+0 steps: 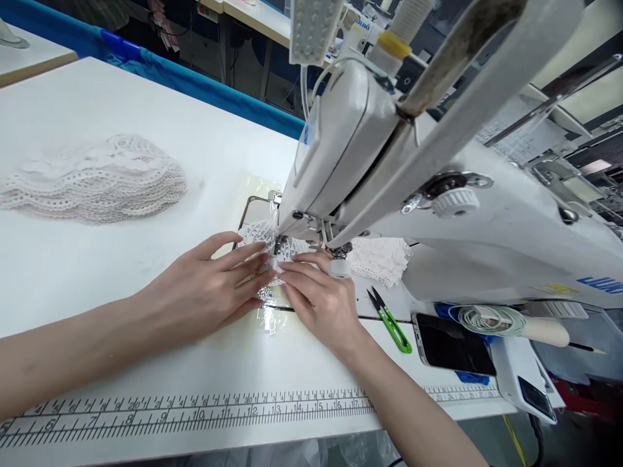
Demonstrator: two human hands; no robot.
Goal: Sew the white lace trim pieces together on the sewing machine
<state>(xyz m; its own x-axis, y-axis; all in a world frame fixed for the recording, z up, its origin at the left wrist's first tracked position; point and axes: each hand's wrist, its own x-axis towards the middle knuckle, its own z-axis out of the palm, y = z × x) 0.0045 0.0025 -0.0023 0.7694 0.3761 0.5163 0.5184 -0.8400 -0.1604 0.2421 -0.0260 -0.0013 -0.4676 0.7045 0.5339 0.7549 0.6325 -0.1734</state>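
Note:
A piece of white lace point(257, 235) lies under the presser foot of a white sewing machine point(335, 136). My left hand point(209, 285) rests on its left part, fingers stretched out and slightly spread. On the near side of the needle, my right hand point(321, 298) presses the lace with extended fingers, its fingertips close to those of the left. A small white piece sits by the right hand's knuckles; I cannot make out what it is. Behind the needle, more white lace point(382, 259) lies on the machine bed. The needle tip is hidden.
A stack of white lace pieces point(97, 181) lies on the white table point(146, 363) at left. Green thread snips point(392, 321), a black-screened phone point(452, 344) and a roll of pale cord point(491, 320) are at right. A printed ruler point(224, 415) runs along the front edge.

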